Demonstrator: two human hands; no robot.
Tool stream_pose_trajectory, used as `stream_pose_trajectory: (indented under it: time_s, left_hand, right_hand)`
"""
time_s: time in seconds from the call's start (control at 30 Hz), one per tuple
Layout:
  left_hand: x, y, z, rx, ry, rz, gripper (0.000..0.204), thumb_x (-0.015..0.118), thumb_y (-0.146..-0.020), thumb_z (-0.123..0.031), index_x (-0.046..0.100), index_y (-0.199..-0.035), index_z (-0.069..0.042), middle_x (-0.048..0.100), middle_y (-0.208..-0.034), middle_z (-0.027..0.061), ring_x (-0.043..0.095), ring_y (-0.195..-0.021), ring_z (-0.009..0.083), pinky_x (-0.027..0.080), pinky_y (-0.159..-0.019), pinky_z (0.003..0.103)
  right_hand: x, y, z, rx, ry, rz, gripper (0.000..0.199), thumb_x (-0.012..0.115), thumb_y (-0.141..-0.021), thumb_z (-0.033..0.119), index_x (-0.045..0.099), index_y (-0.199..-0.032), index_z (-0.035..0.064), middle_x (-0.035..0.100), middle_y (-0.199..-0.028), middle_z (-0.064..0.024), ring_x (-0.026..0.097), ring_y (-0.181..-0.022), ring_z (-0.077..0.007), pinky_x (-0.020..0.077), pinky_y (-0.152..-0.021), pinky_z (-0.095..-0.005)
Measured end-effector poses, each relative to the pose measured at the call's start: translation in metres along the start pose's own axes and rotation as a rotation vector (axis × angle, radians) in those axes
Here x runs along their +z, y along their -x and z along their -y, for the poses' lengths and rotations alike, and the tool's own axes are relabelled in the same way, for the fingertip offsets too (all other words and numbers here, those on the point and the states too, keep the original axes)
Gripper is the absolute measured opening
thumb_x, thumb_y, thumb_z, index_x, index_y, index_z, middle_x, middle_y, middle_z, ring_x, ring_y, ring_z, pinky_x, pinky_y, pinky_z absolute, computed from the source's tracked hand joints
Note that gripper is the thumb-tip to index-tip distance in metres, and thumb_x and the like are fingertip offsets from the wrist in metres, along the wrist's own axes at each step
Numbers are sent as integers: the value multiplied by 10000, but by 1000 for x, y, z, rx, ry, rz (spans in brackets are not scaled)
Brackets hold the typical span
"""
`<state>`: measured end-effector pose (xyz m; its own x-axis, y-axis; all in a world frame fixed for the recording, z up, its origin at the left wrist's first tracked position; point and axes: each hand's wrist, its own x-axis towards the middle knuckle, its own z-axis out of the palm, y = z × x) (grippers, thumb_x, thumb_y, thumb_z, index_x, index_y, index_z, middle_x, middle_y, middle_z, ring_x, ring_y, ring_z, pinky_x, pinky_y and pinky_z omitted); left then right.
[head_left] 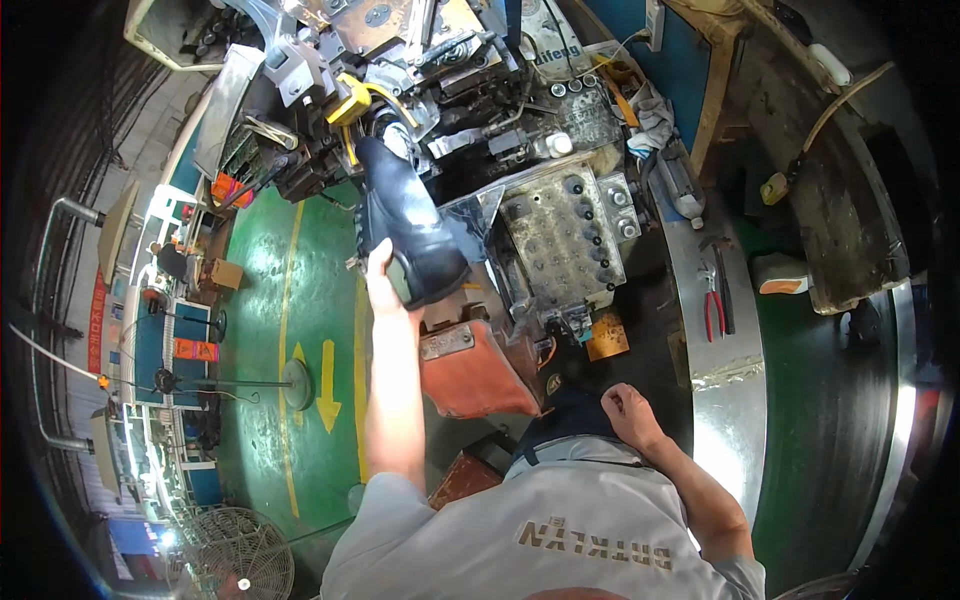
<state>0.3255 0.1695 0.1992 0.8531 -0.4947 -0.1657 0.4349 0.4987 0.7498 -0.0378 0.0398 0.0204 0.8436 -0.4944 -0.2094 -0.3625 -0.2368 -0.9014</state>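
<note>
A black boot (405, 225) with a dark, shiny upper is in my left hand (383, 285), which is closed round its near end, with the thumb on the side. My left arm is stretched forward. The boot's far end points at the machine (490, 110), next to a yellow part (350, 102); whether the two touch I cannot tell. Close to my lap, my right hand (628, 412) rests with curled fingers, and no object shows in it.
An orange-red padded block (478, 370) sits below the boot. On the right, red-handled pliers (714, 308) lie on a metal bench (733, 400) beside a dark tool (724, 285). A studded metal plate (565, 235) juts from the machine. A floor fan (235, 560) stands at lower left.
</note>
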Motion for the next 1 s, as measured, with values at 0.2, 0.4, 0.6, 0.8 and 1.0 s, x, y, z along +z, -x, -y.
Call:
stream_pose_trajectory:
  time_s: [0.2,0.4,0.6,0.8,1.0]
  left_hand:
    - [21,76,44,-4,26,429,954,644,-751,-544,281,-1474,-38,406,-1436,216,490,-1241,397,441,-1020,518]
    - [27,114,99,-363,122,609,1054,753,-679,-480,250,-1476,-9,391,-1449,208,461,-1277,395,395,-1070,517]
    - [49,140,154,-535,-95,444,929,774,-658,-355,370,-1413,5,515,-1337,147,538,-1202,282,430,-1049,416]
    - [58,145,200,-668,-366,442,652,524,-971,-342,271,-1473,-12,392,-1445,111,384,-1326,217,335,-1086,359]
    - [70,156,240,-681,-494,675,676,351,-1010,-506,279,-1485,-30,403,-1459,144,390,-1339,244,273,-1104,390]
  right_hand:
    - [-5,0,2,3,-97,-55,137,600,-903,125,590,-945,-5,610,-823,-154,616,-764,-264,503,-697,-355]
    - [-34,-3,41,-11,-569,-82,189,617,-940,163,570,-1052,18,582,-882,-41,558,-821,-101,470,-745,-262]
    - [-70,3,81,-229,-923,168,883,698,-877,373,148,-1519,118,453,-1335,-131,436,-1261,-249,328,-1073,-392]
    - [-69,24,62,231,-1409,-51,716,684,-882,318,325,-1442,53,499,-1355,-101,495,-1233,-224,377,-1067,-389]
    - [-123,39,68,271,-2195,-221,462,473,-966,453,576,-1195,65,627,-1123,-140,616,-1030,-286,517,-903,-490]
